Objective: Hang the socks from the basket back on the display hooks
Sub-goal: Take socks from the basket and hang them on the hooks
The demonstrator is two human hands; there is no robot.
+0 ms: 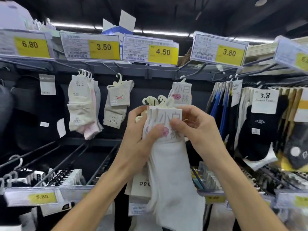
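I hold a bundle of white socks [171, 165] with paper labels and cream plastic hangers [158, 100] at the centre of the view. My left hand [141, 132] grips the bundle from the left, thumb on the front label. My right hand [196, 127] pinches the front label from the right. Just behind the bundle, one matching white sock pack [181, 92] hangs on a display hook [193, 70] under the 3.80 price tag. The basket is not in view.
Cream and pink socks [81, 107] and a grey pair [116, 104] hang to the left, black socks [261, 130] to the right. Price tags [150, 49] line the top rail. Long bare hooks [73, 157] jut forward from the lower row.
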